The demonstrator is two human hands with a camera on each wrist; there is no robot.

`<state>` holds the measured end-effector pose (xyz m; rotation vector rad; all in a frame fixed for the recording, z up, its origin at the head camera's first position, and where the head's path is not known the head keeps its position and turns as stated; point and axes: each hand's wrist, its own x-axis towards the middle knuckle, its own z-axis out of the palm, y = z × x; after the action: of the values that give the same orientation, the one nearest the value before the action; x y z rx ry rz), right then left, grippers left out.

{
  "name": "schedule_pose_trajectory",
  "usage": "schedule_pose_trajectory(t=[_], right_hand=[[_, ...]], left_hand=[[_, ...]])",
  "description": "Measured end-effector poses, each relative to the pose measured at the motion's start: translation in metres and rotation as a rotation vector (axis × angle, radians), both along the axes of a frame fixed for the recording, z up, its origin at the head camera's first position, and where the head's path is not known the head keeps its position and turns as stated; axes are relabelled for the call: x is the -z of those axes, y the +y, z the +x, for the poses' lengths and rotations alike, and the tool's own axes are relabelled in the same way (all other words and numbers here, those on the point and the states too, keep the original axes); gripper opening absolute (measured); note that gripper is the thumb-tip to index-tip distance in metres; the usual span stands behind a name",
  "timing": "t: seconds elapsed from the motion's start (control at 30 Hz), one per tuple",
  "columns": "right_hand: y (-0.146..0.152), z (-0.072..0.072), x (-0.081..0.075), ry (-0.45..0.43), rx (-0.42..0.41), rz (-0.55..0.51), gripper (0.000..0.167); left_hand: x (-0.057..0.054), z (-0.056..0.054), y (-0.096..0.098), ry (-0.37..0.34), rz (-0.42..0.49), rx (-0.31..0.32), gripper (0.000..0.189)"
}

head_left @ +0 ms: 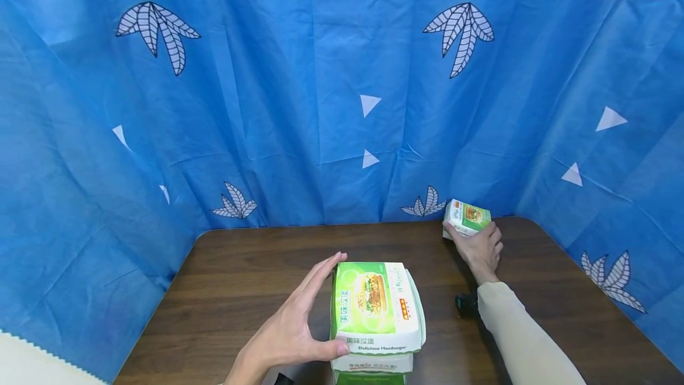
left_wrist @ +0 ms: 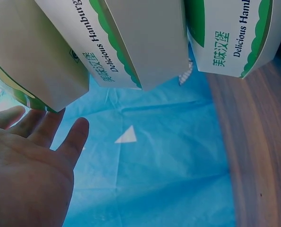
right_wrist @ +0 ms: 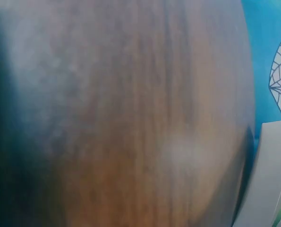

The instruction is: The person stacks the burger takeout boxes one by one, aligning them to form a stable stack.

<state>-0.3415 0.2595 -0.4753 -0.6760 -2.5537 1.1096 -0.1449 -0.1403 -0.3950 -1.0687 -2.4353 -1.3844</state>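
Note:
In the head view, a stack of hamburger boxes stands at the front of the table, its top box green and white with a burger picture. My left hand is at the stack's left side, fingers straight along the top box and thumb at its front corner. The left wrist view shows the left hand with spread fingers, fingertips right at the edge of one box. At the far right of the table, my right hand grips another hamburger box between thumb and fingers. The right wrist view has only part of that box.
The brown wooden table has a blue patterned curtain along its back and sides. A small black object is beside the right sleeve. More stacked boxes are below the top one.

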Motion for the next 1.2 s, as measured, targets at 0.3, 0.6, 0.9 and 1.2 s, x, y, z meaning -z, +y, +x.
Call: schedule_pose_trajectory(t=[0.3, 0.6, 0.9, 1.2], right_hand=[[-0.001, -0.003, 0.000, 0.022, 0.023, 0.017, 0.131], [0.005, -0.003, 0.001, 0.041, 0.002, 0.052, 0.122], [0.014, 0.006, 0.004, 0.011, -0.131, 0.028, 0.124], [0.015, 0.024, 0.007, 0.056, -0.221, 0.070, 0.120]], left_hand=[[0.000, 0.001, 0.000, -0.014, 0.007, 0.008, 0.111], [0.000, 0.000, 0.000, -0.010, 0.015, 0.020, 0.109], [0.000, -0.001, -0.003, 0.001, -0.001, 0.007, 0.109], [0.002, -0.002, -0.002, -0.002, -0.013, 0.006, 0.108]])
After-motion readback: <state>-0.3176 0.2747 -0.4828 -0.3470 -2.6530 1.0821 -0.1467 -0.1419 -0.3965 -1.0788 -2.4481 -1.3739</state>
